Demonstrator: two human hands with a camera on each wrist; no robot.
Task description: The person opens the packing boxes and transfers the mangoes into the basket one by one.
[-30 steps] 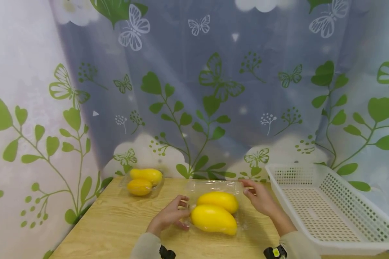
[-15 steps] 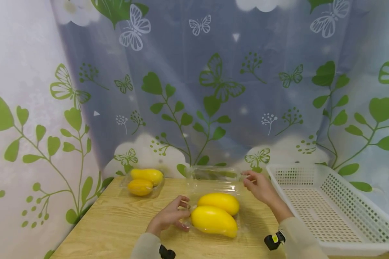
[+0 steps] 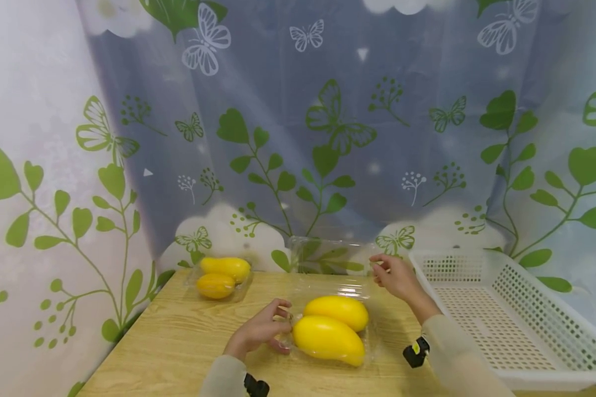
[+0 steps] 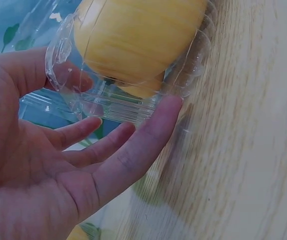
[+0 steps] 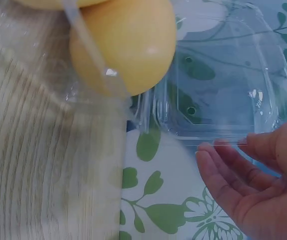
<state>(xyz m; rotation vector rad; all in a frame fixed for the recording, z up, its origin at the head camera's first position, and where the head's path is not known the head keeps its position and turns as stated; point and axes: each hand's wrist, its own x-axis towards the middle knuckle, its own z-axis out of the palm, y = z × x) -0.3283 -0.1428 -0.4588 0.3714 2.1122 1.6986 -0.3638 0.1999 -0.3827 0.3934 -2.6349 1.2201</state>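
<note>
1. Clear thin plastic forms the clamshell box (image 3: 328,325) seen in the head view, near centre on the wooden table (image 3: 179,342), with two yellow mangoes (image 3: 330,328) lying in its base. Its lid (image 3: 328,256) stands raised at the far edge, hinged open. The left hand (image 3: 260,331) pinches the box's left rim, fingers curled, forearm coming in low from the near side. The right hand (image 3: 394,275) reaches to the lid's right edge, fingers extended, wrist lifted. A second box of mangoes (image 3: 221,277) sits far left; a white basket (image 3: 501,314) stands to the right.

2. Left wrist view: the thumb and fingers (image 4: 143,145) bracket the box's rim and corner (image 4: 108,100), thumb above, fingers beneath, touching the plastic. Judgement: the shell is light, flexible and slick, liable to buckle or slip; the fruit carries the weight. Hold is best taken at the stiffened rim or under the base.

3. Right wrist view: the right hand's fingers (image 5: 233,175) lie loosely extended at the free edge of the lid (image 5: 218,85), fingertips at the rim. Whether they pinch it cannot be told. Judgement: the lid is flimsy and springy at the hinge; guide it by the front lip.
</note>
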